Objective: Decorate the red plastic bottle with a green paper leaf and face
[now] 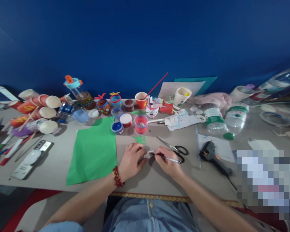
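My right hand (168, 164) is closed around a pen (172, 159), its tip down at a small piece of white paper (149, 154). From the other side, my left hand (131, 161) pinches the paper's edge against the table. A cut green paper shape (140, 139) lies just beyond my fingers. Black-handled scissors (176, 149) rest behind and right of the pen, blades pointing away to the left. To the left of my left hand spreads a large green sheet (95, 151).
Behind my hands stand an open blue paint pot (117, 127), a red cup (140, 124) and a paper cup (141, 100) with a red stick. A glue gun (214, 158) and plastic bottles (214, 119) lie right. Leftward are stacked paper cups (42, 112) and a phone (32, 159).
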Tool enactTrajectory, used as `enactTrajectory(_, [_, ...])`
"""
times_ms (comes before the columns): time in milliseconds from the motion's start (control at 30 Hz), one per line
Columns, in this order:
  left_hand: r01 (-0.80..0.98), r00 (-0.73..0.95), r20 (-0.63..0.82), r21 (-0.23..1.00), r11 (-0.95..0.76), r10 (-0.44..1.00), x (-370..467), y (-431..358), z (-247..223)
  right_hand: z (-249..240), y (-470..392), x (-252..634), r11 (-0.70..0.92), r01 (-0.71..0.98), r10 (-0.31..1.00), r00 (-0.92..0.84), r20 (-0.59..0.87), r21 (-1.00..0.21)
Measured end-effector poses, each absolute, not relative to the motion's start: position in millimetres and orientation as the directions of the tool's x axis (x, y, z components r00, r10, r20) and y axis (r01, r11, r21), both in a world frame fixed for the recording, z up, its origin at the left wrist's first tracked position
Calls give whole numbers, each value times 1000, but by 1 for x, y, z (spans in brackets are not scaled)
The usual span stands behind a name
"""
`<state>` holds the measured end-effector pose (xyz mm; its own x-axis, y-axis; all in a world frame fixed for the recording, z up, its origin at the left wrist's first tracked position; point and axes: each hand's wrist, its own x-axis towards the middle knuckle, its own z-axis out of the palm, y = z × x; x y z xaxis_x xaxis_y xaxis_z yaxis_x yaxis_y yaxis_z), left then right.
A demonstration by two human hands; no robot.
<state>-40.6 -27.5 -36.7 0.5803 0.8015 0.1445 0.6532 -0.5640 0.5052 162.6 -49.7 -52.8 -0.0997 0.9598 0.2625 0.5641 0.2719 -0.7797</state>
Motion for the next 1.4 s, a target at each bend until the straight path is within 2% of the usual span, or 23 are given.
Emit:
enactTrajectory(200, [649,580,146,511,-563,801,-41,-27,-38,-52,-50,164,246,559,963,-46,266,-792])
enactTrajectory(1400, [645,592,153,500,-578,792,-42,-27,-39,-52,-50,163,239,571,967,-64,248,-785])
